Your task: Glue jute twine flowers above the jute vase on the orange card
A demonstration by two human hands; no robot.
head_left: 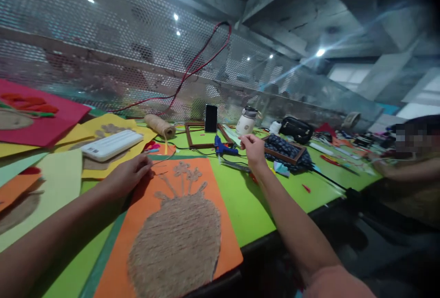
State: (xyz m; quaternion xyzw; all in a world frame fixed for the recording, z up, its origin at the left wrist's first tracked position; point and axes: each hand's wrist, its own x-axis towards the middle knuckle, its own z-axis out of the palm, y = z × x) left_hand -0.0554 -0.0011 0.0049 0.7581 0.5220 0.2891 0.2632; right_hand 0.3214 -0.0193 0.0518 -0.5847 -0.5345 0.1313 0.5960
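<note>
An orange sheet (227,238) lies at the front of the green table (240,215), bearing a twine-covered vase shape (178,238) with small twine flowers (182,169) above it. My left hand (134,172) rests at the sheet's upper left edge, fingers closed on a thin strand of twine (165,158). This strand leads toward the twine roll (160,126). My right hand (252,149) is raised over the table, right of a blue glue gun (225,146), its thumb and index finger pinched together. Whatever sits in that pinch is too small to make out.
A white power bank (112,145) lies on yellow sheets at left. Behind stand a phone (211,118) and bottle (246,121), beside wooden frames (189,137). Right are dark cloth (282,149), a black pouch (296,129), red-handled scissors (332,160) and another person's arm (405,169).
</note>
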